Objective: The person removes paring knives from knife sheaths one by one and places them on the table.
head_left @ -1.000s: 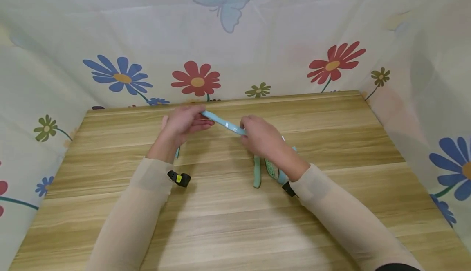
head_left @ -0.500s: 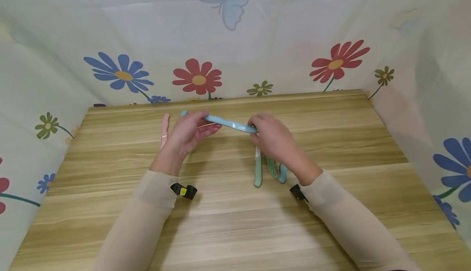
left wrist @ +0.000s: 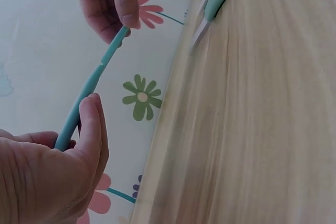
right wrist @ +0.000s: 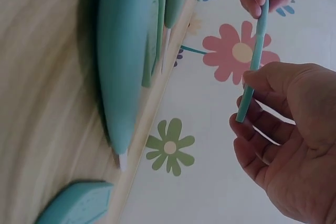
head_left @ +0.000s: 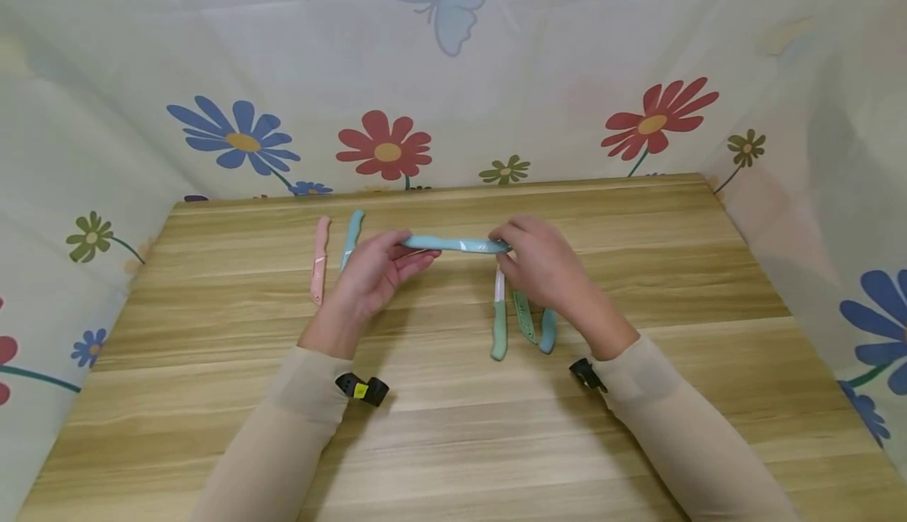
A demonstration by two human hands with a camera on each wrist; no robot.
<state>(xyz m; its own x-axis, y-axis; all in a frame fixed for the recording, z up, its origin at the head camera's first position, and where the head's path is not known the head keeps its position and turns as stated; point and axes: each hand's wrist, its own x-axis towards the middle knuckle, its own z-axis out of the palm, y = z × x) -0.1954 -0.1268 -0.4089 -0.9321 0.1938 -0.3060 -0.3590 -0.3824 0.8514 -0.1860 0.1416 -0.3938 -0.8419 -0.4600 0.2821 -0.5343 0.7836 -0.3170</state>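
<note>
A light blue knife [head_left: 453, 246] in a matching blade cover is held level above the table between both hands. My left hand [head_left: 375, 274] holds its handle end, the thicker part in the left wrist view. My right hand [head_left: 544, 264] pinches the covered blade end between thumb and fingers. Below the right hand lie a green-handled knife [head_left: 499, 329] with a bare white blade, a green slotted blade cover [head_left: 524, 317] and a second blue knife handle [head_left: 548, 331]. In the right wrist view a blue blade cover [right wrist: 76, 203] also lies there.
On the left of the wood-grain table [head_left: 439, 443] lie a pink covered knife [head_left: 321, 262] and a blue knife [head_left: 353, 235], partly behind my left hand. A flower-printed cloth [head_left: 567, 57] rises behind the table and along both sides.
Both hands have moved rightward with the blue knife, which has swung from slanting to nearly level. The pink and blue knives on the left have come into view from behind the left hand.
</note>
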